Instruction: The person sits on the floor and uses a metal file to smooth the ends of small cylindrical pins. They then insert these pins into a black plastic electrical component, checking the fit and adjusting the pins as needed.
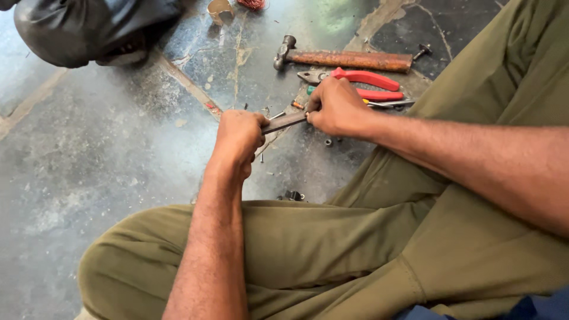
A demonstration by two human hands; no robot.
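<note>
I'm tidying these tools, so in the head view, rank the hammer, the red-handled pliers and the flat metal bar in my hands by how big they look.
1. Hammer, longest.
2. Red-handled pliers.
3. Flat metal bar, unsure: both hands cover its ends, so only a short stretch shows.

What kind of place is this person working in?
Probably a small repair workshop, with the work done sitting on the floor. A rusty-handled hammer and red-handled pliers lie on the worn concrete floor, and both hands grip a flat metal strip.
</note>
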